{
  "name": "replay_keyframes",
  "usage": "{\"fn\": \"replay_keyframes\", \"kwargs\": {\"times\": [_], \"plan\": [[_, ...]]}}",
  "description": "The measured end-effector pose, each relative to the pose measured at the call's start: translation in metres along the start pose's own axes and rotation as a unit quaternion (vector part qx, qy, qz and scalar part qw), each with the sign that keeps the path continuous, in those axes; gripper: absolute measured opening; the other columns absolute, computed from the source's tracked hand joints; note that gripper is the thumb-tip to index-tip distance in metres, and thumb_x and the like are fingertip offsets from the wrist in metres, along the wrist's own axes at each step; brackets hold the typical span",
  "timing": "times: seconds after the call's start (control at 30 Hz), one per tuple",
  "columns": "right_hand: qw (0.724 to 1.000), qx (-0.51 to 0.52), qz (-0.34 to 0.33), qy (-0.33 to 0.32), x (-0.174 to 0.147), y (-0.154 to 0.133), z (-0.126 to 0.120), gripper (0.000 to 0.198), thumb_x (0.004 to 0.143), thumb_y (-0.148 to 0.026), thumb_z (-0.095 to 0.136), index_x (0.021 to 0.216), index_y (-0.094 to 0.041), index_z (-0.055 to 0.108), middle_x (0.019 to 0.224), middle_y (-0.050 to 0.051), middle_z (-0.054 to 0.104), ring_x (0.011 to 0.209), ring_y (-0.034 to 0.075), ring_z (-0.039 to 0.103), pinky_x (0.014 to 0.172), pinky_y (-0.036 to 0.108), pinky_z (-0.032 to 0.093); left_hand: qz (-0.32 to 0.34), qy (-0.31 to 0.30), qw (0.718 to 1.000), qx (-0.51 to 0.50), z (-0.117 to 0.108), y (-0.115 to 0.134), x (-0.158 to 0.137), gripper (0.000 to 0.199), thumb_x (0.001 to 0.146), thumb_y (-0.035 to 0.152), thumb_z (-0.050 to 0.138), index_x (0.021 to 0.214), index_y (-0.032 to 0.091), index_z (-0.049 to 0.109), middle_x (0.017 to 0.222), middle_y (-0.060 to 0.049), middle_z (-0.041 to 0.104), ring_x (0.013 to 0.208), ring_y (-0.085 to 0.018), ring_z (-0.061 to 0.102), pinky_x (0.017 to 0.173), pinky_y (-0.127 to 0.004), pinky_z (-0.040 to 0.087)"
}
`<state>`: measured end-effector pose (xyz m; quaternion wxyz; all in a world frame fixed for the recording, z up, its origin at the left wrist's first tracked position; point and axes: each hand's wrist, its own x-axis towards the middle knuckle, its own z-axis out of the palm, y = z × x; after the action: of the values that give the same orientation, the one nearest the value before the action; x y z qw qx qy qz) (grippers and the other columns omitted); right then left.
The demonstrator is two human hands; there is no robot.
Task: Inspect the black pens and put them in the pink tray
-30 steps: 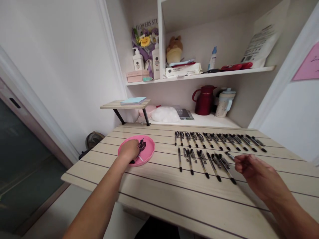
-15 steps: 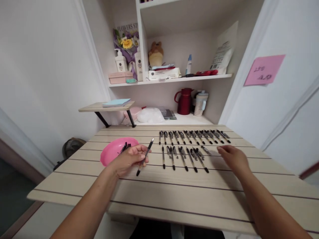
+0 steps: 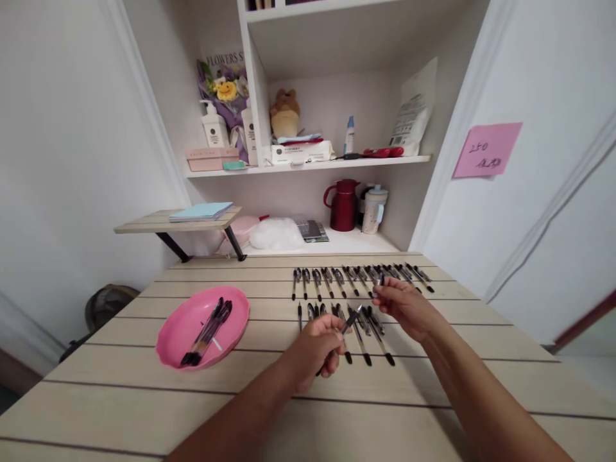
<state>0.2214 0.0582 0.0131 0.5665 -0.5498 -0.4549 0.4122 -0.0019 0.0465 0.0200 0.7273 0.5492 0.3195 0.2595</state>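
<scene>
My left hand point(image 3: 317, 350) is closed around a black pen point(image 3: 353, 319), its bare silver tip slanting up to the right. In the fingertips of my right hand point(image 3: 404, 305), pinched upright, is a small clear-and-black pen cap point(image 3: 380, 282). Both hands hover over the rows of pens. The back row of pens point(image 3: 327, 282) lies side by side with caps next to them. A nearer row of pens point(image 3: 384, 343), with loose caps around it, is partly hidden by my left hand. Several more pens point(image 3: 208, 333) lie bunched in a pink scalloped bowl point(image 3: 168, 340).
A small wooden riser point(image 3: 144, 221) with blue paper point(image 3: 202, 212) stands at the back left. Behind the table, a shelf holds a red jug point(image 3: 343, 206), a pale tumbler point(image 3: 374, 212) and a white plastic bag point(image 3: 276, 234). A pink note point(image 3: 488, 151) is on the right wall.
My left hand has moved right with the pen, away from the bowl to the nearer row. My right hand has picked up the loose cap and moved inward. The view has shifted.
</scene>
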Motion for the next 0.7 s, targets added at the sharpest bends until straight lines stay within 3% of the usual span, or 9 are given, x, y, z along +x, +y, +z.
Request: {"fn": "replay_keyframes", "kwargs": {"times": [0.07,0.17,0.3,0.47,0.7], "plan": [[0.989,0.15,-0.012,-0.015,-0.004,-0.005,0.013,0.023,0.064,-0.033,0.068,0.074,-0.022,0.052,0.066,-0.003,0.054,0.059,0.012,0.054,0.051,0.023,0.038,-0.003,0.014,1.0,-0.006,-0.003,-0.005,0.006,0.017,0.071,0.023,0.046,0.087,0.018,0.046,0.059,0.008,0.048,0.029,-0.002,0.034,0.03,-0.017,0.016],[0.973,0.229,-0.027,-0.004,-0.01,-0.003,0.027,0.028,0.063,-0.03,0.071,0.083,-0.022,0.054,0.071,-0.003,0.055,0.06,0.011,0.053,0.058,0.025,0.042,-0.01,0.029,0.999,-0.007,-0.007,-0.009,0.009,0.016,0.071,0.024,0.047,0.085,0.018,0.046,0.057,0.008,0.048,0.029,-0.001,0.033,0.03,-0.017,0.014],[0.975,0.219,-0.031,-0.017,-0.017,0.001,0.034,0.029,0.067,-0.029,0.07,0.091,-0.023,0.056,0.077,-0.001,0.055,0.066,0.011,0.053,0.065,0.026,0.044,-0.017,0.037,0.999,-0.007,-0.008,-0.009,0.008,0.015,0.07,0.022,0.047,0.084,0.018,0.048,0.055,0.008,0.047,0.029,-0.001,0.032,0.03,-0.017,0.015],[0.986,0.157,-0.03,-0.048,-0.021,0.003,0.036,0.027,0.065,-0.033,0.07,0.086,-0.021,0.058,0.072,0.0,0.055,0.063,0.013,0.052,0.062,0.026,0.043,-0.021,0.044,0.999,-0.012,-0.008,-0.01,0.007,0.017,0.069,0.025,0.051,0.084,0.018,0.049,0.056,0.009,0.048,0.029,-0.001,0.032,0.031,-0.016,0.015],[0.984,0.17,-0.027,-0.044,-0.022,0.005,0.035,0.023,0.068,-0.033,0.069,0.086,-0.023,0.058,0.071,-0.002,0.055,0.063,0.011,0.051,0.063,0.025,0.04,-0.022,0.039,0.999,-0.004,-0.008,-0.008,0.003,0.014,0.07,0.023,0.049,0.083,0.018,0.048,0.055,0.009,0.047,0.029,-0.001,0.032,0.03,-0.016,0.015]]}}
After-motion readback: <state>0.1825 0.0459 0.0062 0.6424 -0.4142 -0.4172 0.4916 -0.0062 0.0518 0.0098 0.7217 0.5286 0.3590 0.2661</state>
